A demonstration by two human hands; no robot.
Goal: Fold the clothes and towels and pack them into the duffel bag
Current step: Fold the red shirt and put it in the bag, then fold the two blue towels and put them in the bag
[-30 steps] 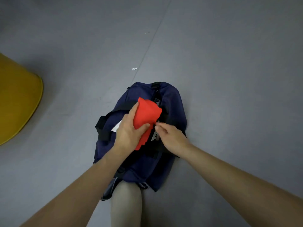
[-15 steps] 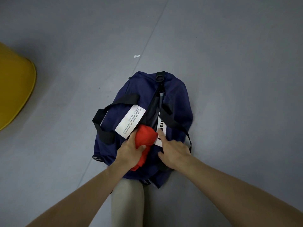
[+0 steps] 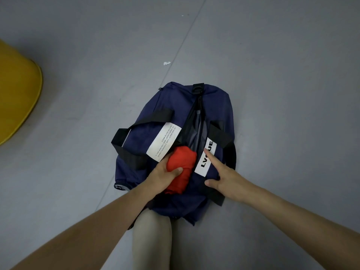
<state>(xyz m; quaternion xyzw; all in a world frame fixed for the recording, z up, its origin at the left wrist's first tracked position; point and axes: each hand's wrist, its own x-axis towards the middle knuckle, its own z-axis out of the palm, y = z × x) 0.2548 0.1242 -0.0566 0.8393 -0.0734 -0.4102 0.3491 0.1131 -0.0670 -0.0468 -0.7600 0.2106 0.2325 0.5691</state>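
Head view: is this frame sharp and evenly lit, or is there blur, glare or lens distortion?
Head view: soft, even light, no glare, only a faint shadow beside the yellow object; big letters on the duffel bag read cleanly, small print on the white label is soft; wide-angle stretch enlarges the forearms near the bottom edge.

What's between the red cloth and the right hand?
The white label on the duffel bag, beside the red cloth, touched by the right hand; head view.

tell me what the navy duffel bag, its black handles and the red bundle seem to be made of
Duffel bag: likely thin woven synthetic, matte, creasing softly.
Black handles: flat webbing by the look, matte.
Red cloth: soft fabric, matte, bunching under the left hand; fibre unclear.
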